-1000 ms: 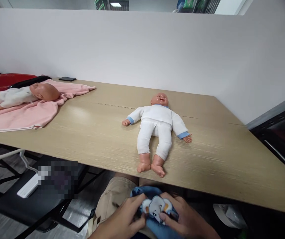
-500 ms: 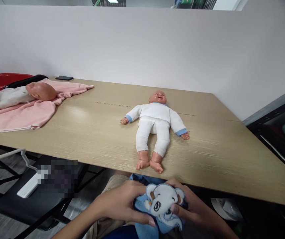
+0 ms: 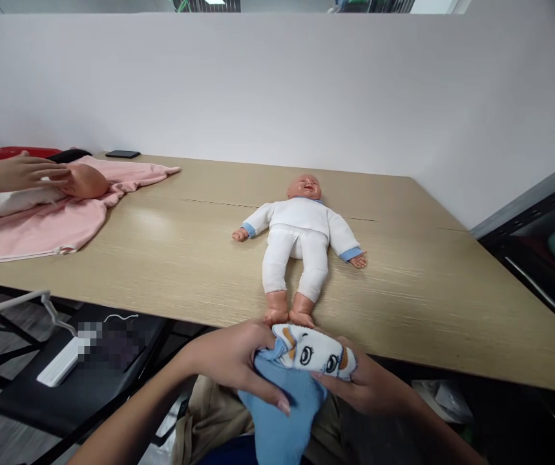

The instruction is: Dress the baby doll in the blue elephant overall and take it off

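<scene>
Above my lap, at the table's near edge, I hold a blue baby garment (image 3: 284,400) with a white animal face on it. My left hand (image 3: 238,365) grips its left side, thumb on the front. On the other side my right hand (image 3: 367,381) pinches the white face, which is folded over. Just beyond my hands lies a baby doll (image 3: 299,226) on its back, feet towards me. It wears a white top with blue cuffs and white leggings; its feet are bare and partly hidden by the garment.
Another person's hand (image 3: 20,173) is over a second doll (image 3: 86,181) on a pink blanket (image 3: 78,223) at left. A dark phone (image 3: 122,154) lies at the back of the wooden table (image 3: 185,258). A black chair (image 3: 30,407) stands below left; a dark rack (image 3: 539,258) is at right.
My hands have lifted the garment slightly towards the doll's feet, and the animal face is now folded back with more blue cloth hanging down. Another person's hand has come over the left doll.
</scene>
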### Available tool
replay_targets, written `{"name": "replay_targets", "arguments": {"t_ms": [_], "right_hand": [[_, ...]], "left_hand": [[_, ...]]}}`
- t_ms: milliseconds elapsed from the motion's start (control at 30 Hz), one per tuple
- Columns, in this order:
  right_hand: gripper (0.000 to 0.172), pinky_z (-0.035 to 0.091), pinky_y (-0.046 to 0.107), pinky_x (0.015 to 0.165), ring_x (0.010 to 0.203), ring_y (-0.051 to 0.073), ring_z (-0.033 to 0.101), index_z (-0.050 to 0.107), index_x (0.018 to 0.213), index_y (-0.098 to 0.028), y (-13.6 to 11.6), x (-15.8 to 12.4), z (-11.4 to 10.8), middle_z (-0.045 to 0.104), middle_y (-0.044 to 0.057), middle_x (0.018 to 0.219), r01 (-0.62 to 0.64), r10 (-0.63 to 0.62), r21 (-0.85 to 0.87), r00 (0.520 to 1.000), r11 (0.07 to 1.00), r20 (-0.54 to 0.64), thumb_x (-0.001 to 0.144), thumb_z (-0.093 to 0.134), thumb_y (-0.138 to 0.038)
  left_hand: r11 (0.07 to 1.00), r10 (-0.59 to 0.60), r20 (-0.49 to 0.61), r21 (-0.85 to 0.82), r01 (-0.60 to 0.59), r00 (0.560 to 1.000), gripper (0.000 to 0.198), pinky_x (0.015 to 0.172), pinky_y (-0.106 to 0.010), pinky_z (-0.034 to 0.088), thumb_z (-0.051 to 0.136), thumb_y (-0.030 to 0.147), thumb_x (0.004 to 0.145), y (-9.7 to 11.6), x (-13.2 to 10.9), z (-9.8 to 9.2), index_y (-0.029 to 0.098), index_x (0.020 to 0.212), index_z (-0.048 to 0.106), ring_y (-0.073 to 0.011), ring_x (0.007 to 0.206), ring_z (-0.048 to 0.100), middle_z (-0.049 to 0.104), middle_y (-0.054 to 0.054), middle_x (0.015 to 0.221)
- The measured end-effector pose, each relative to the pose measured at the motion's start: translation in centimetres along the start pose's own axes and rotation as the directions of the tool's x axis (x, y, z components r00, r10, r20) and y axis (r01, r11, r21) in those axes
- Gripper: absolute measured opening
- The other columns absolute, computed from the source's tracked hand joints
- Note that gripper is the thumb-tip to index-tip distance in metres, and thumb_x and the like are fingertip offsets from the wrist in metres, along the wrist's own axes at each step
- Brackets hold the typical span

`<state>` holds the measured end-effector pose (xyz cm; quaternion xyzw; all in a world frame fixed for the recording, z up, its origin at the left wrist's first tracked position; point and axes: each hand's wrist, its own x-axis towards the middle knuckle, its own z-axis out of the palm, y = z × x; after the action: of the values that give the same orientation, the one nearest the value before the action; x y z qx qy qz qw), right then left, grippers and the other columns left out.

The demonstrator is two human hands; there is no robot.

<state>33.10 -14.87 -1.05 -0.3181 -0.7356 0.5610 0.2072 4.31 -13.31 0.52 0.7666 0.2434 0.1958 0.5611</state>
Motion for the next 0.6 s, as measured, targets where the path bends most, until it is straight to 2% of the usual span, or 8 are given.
{"name": "replay_targets", "arguments": {"t_ms": [67, 100, 167, 233, 333, 467, 533, 600], "right_hand": [[0.055, 0.063, 0.045, 0.110, 0.126, 0.031, 0.077, 0.071, 0.150, -0.027, -0.3, 0.3, -0.6, 0.081, 0.010, 0.132, -0.002, -0.002, 0.030, 0.992, 1.000, 0.124, 0.098, 0.079, -0.044], [0.064, 0.062, 0.046, 0.112, 0.130, 0.032, 0.075, 0.069, 0.153, -0.029, -0.5, 0.4, -0.9, 0.080, 0.010, 0.136, 0.007, -0.013, 0.038, 0.985, 0.999, 0.173, 0.094, 0.085, -0.044], [0.077, 0.061, 0.047, 0.115, 0.135, 0.034, 0.073, 0.067, 0.155, -0.029, -1.0, 0.5, -1.4, 0.078, 0.010, 0.142, 0.024, -0.028, 0.022, 0.977, 0.999, 0.210, 0.085, 0.094, -0.042], [0.073, 0.061, 0.048, 0.115, 0.133, 0.035, 0.075, 0.070, 0.153, -0.028, -1.1, 0.3, -1.8, 0.078, 0.011, 0.143, 0.026, -0.020, -0.031, 0.987, 0.999, 0.159, 0.085, 0.093, -0.040], [0.054, 0.059, 0.049, 0.117, 0.132, 0.033, 0.077, 0.075, 0.148, -0.028, -0.2, -0.4, -2.2, 0.081, 0.012, 0.139, 0.020, -0.015, -0.069, 0.997, 0.997, 0.069, 0.096, 0.081, -0.043], [0.043, 0.065, 0.048, 0.108, 0.115, 0.033, 0.083, 0.082, 0.133, -0.029, 1.0, -1.3, -2.1, 0.086, 0.012, 0.123, -0.049, 0.049, -0.008, 0.999, 0.999, -0.009, 0.103, 0.069, -0.055], [0.047, 0.065, 0.048, 0.107, 0.116, 0.033, 0.082, 0.082, 0.133, -0.029, 0.8, -1.4, -2.0, 0.086, 0.012, 0.124, -0.078, 0.078, 0.049, 0.997, 0.996, 0.006, 0.102, 0.068, -0.061], [0.060, 0.062, 0.049, 0.111, 0.124, 0.034, 0.080, 0.079, 0.141, -0.027, 0.2, -1.3, -1.9, 0.083, 0.014, 0.130, -0.037, 0.029, 0.103, 0.996, 0.994, 0.079, 0.097, 0.072, -0.069]], "left_hand": [[0.998, 0.054, 0.057, -0.046, -0.052, 0.997, 0.028, 0.100, -0.032, 0.056, 0.087, 0.042, 0.096, 0.3, 0.6, -0.5, 0.016, 0.101, 0.077, -0.0237, 0.103, 0.071, 0.077, -0.006, 0.105], [0.995, 0.081, 0.071, -0.067, -0.077, 0.994, 0.026, 0.110, -0.036, 0.054, 0.081, 0.038, 0.101, 0.4, 0.9, -0.6, 0.016, 0.114, 0.077, -0.0267, 0.118, 0.070, 0.077, -0.010, 0.122], [0.990, 0.109, 0.066, -0.097, -0.103, 0.992, 0.030, 0.117, -0.040, 0.052, 0.074, 0.035, 0.105, 0.4, 1.5, -0.4, 0.017, 0.129, 0.073, -0.0292, 0.131, 0.066, 0.073, -0.014, 0.139], [0.988, 0.119, 0.039, -0.106, -0.114, 0.992, 0.032, 0.115, -0.039, 0.053, 0.073, 0.035, 0.105, 0.4, 1.9, -0.1, 0.017, 0.132, 0.072, -0.0288, 0.130, 0.067, 0.073, -0.013, 0.138], [0.978, 0.134, 0.034, -0.167, -0.126, 0.990, 0.034, 0.110, -0.038, 0.056, 0.078, 0.039, 0.100, 0.4, 1.9, 0.2, 0.016, 0.125, 0.074, -0.0280, 0.119, 0.070, 0.076, -0.009, 0.124], [0.943, 0.128, 0.197, -0.327, -0.058, 0.972, 0.040, 0.085, -0.031, 0.062, 0.095, 0.050, 0.084, 0.4, 1.8, 0.0, 0.016, 0.092, 0.075, -0.0216, 0.084, 0.069, 0.075, -0.003, 0.090], [0.935, 0.161, 0.253, -0.349, -0.065, 0.954, 0.038, 0.085, -0.030, 0.062, 0.093, 0.049, 0.086, 0.1, 2.0, 0.0, 0.016, 0.090, 0.075, -0.0212, 0.082, 0.070, 0.077, -0.004, 0.092], [0.922, 0.208, 0.255, -0.373, -0.102, 0.944, 0.037, 0.097, -0.034, 0.062, 0.085, 0.051, 0.095, -0.5, 2.3, 0.1, 0.015, 0.103, 0.077, -0.0248, 0.097, 0.074, 0.080, -0.008, 0.110]]}}
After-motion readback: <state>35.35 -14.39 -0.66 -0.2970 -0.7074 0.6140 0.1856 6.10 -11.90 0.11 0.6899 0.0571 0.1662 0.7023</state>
